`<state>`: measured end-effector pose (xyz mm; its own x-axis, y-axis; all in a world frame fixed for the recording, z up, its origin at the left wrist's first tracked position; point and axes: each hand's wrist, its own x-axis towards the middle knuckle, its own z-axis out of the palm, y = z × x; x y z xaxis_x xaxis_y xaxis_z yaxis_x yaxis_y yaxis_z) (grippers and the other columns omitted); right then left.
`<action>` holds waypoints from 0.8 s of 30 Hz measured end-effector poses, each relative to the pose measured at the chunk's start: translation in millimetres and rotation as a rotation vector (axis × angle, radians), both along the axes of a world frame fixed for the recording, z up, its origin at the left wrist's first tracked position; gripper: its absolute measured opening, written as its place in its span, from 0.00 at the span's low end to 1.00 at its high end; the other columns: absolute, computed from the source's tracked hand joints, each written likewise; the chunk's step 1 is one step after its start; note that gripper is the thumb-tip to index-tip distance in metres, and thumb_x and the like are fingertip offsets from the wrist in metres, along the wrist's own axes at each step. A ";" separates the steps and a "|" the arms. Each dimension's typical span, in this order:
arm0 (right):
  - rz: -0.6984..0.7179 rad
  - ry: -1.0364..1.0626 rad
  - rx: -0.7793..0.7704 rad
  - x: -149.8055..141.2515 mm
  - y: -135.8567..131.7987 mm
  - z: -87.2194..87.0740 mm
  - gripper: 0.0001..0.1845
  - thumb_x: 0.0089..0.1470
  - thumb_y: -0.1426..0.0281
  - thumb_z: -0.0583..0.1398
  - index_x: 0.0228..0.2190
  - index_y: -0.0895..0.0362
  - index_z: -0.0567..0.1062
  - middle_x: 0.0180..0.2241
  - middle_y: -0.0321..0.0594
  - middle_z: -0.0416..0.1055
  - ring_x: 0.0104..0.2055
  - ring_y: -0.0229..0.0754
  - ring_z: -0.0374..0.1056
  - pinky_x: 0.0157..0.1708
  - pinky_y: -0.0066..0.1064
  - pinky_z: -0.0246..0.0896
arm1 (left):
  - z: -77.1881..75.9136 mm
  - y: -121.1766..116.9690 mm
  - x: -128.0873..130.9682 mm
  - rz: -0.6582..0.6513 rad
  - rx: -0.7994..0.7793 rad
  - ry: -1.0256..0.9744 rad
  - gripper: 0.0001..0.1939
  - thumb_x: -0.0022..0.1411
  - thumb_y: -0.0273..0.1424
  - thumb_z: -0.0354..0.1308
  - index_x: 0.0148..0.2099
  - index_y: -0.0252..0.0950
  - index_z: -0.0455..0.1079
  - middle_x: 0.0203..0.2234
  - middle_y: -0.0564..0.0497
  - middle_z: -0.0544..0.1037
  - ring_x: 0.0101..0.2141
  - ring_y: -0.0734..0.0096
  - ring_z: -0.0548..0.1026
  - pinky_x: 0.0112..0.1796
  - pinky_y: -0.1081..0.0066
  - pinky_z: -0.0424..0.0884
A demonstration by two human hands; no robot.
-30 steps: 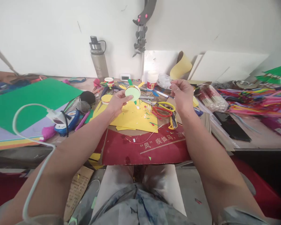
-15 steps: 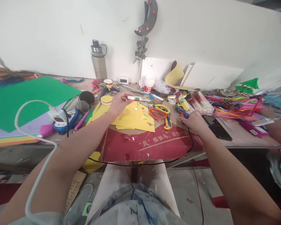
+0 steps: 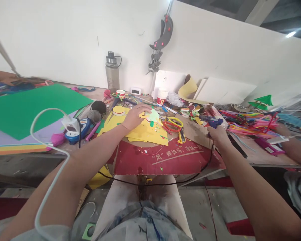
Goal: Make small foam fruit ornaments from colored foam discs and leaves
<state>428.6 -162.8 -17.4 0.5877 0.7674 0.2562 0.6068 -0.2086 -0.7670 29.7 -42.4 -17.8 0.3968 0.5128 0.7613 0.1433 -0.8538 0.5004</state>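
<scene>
My left hand (image 3: pixel 138 115) grips a small round paper craft piece (image 3: pixel 152 115), pale green on top with green and yellow paper tabs at its edge. It is held over yellow paper sheets (image 3: pixel 140 131). My right hand (image 3: pixel 218 136) is wrapped round the handle of a blue glue gun (image 3: pixel 212 120), whose nozzle points left and whose black cord hangs down. Between the hands lie scissors (image 3: pixel 174 124) with red and yellow handles and a yellow utility knife (image 3: pixel 181 136). A round yellow-topped piece (image 3: pixel 118 111) sits left of my left hand.
Red cardboard (image 3: pixel 160 159) covers the table's front edge. Behind stand a water bottle (image 3: pixel 112 75) and a paper cup (image 3: pixel 162 97). Pipe cleaners (image 3: pixel 251 122) and a phone (image 3: pixel 237 145) lie right, near another person's arm (image 3: pixel 289 140). A white cable (image 3: pixel 46 180) loops across the left.
The craft piece in my left hand has turned from edge-on to show its pale green face. My right hand has lifted the glue gun and shifted it right. The camera view has tilted slightly.
</scene>
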 end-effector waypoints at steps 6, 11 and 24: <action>0.268 0.269 0.433 -77.7 -0.9 40.1 0.17 0.44 0.67 0.63 0.39 0.49 0.66 0.38 0.35 0.71 0.35 0.42 0.70 0.36 0.40 0.78 | 8.6 -2.1 -5.7 0.009 0.048 -0.002 0.12 0.55 0.19 0.64 0.39 0.41 0.79 0.47 0.45 0.85 0.52 0.59 0.80 0.58 0.55 0.70; 0.692 0.264 0.423 -155.7 17.9 71.3 0.14 0.53 0.67 0.61 0.43 0.48 0.67 0.38 0.38 0.73 0.34 0.43 0.69 0.35 0.39 0.74 | 10.9 0.8 -15.6 0.049 0.114 -0.035 0.16 0.54 0.17 0.62 0.41 0.40 0.79 0.48 0.44 0.84 0.52 0.59 0.80 0.56 0.56 0.71; 0.780 0.250 0.357 -146.4 51.9 32.6 0.13 0.57 0.57 0.66 0.39 0.48 0.71 0.38 0.40 0.75 0.43 0.50 0.70 0.43 0.45 0.73 | 11.6 3.0 -28.3 0.154 0.162 0.023 0.19 0.54 0.15 0.62 0.43 0.41 0.77 0.49 0.45 0.84 0.52 0.60 0.80 0.54 0.57 0.73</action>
